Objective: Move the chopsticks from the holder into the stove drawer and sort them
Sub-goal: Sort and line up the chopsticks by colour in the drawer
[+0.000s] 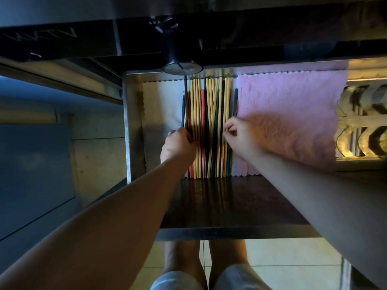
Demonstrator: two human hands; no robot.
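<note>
The stove drawer (128, 126) stands pulled out below me. Several chopsticks (209, 114) lie side by side in its middle, pointing away from me: yellow, red, green and dark ones. My left hand (178, 143) rests on the left edge of the row, its fingers curled around dark and red sticks there. My right hand (240, 137) is at the right edge of the row, pinching yellow sticks between thumb and fingers. A dark grey chopstick (235, 101) lies at the far right of the row. No holder is in view.
A pink cloth (293, 114) lines the right half of the drawer, a pale cloth (161, 101) the left. A black stove knob (180, 57) juts out above the drawer's back. The dark drawer front (230, 204) is near me. My knees show below.
</note>
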